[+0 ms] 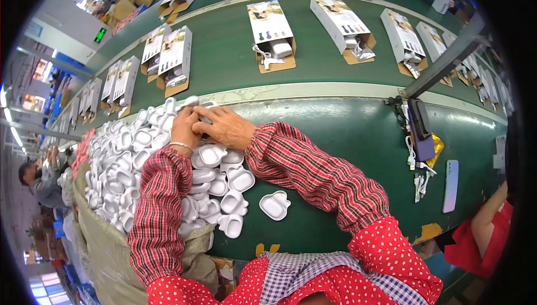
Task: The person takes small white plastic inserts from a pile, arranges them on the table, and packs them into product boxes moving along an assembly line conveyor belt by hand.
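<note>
My left hand [184, 128] and my right hand [228, 128] meet at the far edge of a heap of white, rounded plastic trays with small ears [122, 178]. The fingers of both hands are bent in and close together, the right ones reaching against the left hand. Just past the left fingertips shows a white piece [192, 101]; whether it is gripped or only touched is hidden. One single eared tray [274, 205] lies apart on the green tabletop, to the right of the heap.
Beyond a pale rail, open printed boxes [272, 31] with white parts and cables stand along a green conveyor [218, 53]. At right lie a phone [450, 186], white cables [420, 185] and a purple case [423, 144] by a metal post. A sack [106, 257] borders the heap. Other people work nearby.
</note>
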`<state>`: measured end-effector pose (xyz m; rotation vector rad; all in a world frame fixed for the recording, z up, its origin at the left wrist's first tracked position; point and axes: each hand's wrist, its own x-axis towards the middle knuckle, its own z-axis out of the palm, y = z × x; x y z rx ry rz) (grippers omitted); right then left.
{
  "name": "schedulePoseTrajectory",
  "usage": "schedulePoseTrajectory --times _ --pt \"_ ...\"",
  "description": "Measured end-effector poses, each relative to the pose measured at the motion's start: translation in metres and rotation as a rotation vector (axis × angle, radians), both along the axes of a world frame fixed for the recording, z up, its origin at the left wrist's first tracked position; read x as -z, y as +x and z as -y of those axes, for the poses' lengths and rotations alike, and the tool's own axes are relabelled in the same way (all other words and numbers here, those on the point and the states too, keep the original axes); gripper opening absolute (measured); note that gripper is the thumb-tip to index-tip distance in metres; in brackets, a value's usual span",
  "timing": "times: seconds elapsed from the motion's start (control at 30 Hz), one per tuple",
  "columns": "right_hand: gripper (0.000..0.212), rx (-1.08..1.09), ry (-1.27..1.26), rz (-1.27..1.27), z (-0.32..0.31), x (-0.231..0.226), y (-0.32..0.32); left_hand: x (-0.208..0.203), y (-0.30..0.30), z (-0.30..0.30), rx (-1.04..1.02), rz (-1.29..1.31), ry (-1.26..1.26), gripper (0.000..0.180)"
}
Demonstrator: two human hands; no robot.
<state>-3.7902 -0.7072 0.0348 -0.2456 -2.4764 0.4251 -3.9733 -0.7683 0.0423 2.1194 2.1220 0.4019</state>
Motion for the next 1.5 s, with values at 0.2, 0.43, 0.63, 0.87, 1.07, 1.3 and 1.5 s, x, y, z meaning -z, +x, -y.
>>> schedulePoseTrajectory --times 0.2,0.43,0.63,0.87,1.07,1.3,1.5 --pt "0.045 0.197 0.178 0.144 -0.018 0.002 0.03 -0.034 0.019 0.0 0.247 0.481 0.055 0.045" --pt "0.035 0.182 -0.149 0.069 -0.033 -0.021 0.105 -0.034 -0.031 -0.008 0.066 -0.054 0.354 0.029" --pt "0.036 0.291 -0.071 0.348 -0.032 -0.057 0.116 -0.018 -0.06 -0.029 0.071 0.048 0.186 0.033" --pt "0.021 0.304 -0.316 0.322 -0.03 -0.056 0.118 -0.015 -0.057 -0.045 0.207 -0.171 0.242 0.017" --pt "0.016 0.671 -0.08 0.127 -0.079 -0.056 0.128 -0.029 -0.062 -0.051 0.245 -0.092 0.436 0.015" --pt "0.019 0.978 0.086 0.16 -0.141 -0.041 0.072 -0.025 -0.118 -0.098 0.164 -0.136 0.342 0.012" --pt "0.018 0.853 0.239 0.012 -0.081 -0.046 0.012 -0.026 -0.094 -0.112 0.252 -0.23 0.239 0.017"
